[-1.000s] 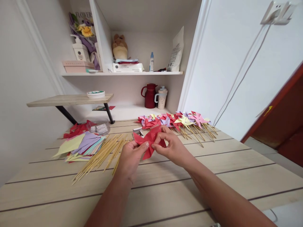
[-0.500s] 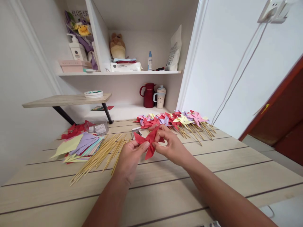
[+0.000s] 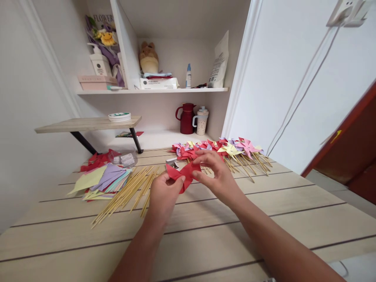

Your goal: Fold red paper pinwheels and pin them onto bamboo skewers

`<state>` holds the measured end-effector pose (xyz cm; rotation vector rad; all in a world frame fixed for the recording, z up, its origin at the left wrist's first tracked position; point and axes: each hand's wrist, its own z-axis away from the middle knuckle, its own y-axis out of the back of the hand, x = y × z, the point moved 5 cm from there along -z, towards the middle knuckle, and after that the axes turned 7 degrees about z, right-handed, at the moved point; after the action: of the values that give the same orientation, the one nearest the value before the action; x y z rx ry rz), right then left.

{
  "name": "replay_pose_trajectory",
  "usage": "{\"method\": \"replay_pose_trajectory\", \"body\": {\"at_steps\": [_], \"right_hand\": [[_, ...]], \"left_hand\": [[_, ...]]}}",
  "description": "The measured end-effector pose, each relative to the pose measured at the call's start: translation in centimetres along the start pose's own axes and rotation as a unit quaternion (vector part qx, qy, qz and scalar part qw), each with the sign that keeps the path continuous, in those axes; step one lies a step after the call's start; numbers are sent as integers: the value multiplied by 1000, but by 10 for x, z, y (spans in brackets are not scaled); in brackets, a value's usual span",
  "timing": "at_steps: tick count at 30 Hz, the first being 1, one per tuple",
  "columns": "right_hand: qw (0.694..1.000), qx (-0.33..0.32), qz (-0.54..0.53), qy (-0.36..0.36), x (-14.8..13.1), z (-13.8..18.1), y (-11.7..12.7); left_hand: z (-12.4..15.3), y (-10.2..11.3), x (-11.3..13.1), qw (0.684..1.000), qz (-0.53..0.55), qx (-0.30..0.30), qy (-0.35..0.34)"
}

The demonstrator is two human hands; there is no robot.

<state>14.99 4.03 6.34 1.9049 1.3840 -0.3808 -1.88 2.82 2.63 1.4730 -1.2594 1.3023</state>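
A red paper pinwheel (image 3: 185,172) is held above the table, its folded blades spread. My left hand (image 3: 165,190) pinches it near the centre, thumb on top. My right hand (image 3: 216,176) is at its right side, fingers curved and apart, the thumb and fingertips at the edge of a blade; whether they grip it is hard to see. Just behind the pinwheel lies a small open box (image 3: 172,162) with tiny contents I cannot make out. Left of my left hand, several thin wooden sticks (image 3: 125,196) lie in a loose bundle.
Finished pinwheels on sticks (image 3: 232,150) lie in a pile at the back right. Coloured paper sheets (image 3: 105,180), a clear plastic box (image 3: 126,158) and red paper pieces (image 3: 98,160) are at left. A raised wooden stand (image 3: 88,124) stands behind them. A red jug (image 3: 187,119) and cup (image 3: 201,121) stand beyond.
My right hand's fingers have loosened and spread from the pinwheel's centre toward its right edge. The left hand keeps its pinch. The view has shifted slightly left.
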Motion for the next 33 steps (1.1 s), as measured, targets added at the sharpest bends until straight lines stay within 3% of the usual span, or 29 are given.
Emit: {"method": "replay_pose_trajectory", "body": {"at_steps": [2,5,10,14,18,22,26,30,33], "right_hand": [[998,47,28,20,-6,1,8],[986,84,108,91,-24,6,14],[953,26,248,173,-31,11,-2],[946,5,278,168,-21,10,-9],[953,12,258,159,-19,7,-5],[979,-9,176,105,-18,4,-1],[999,-16,2,-50,-4,1,-1],[949,-9,-221,-225,18,3,-7],[922,24,-285,-262,25,3,-8]], "left_hand": [[-1,2,6,994,-74,17,-75],[3,4,14,962,-187,48,-194],[13,-4,19,886,-326,52,-326],[20,-10,22,848,-358,48,-388],[23,-14,25,839,-344,33,-420],[24,-13,27,858,-310,37,-407],[21,-3,30,908,-210,83,-354],[11,13,23,962,-39,137,-231],[3,9,12,986,53,85,-131]]}}
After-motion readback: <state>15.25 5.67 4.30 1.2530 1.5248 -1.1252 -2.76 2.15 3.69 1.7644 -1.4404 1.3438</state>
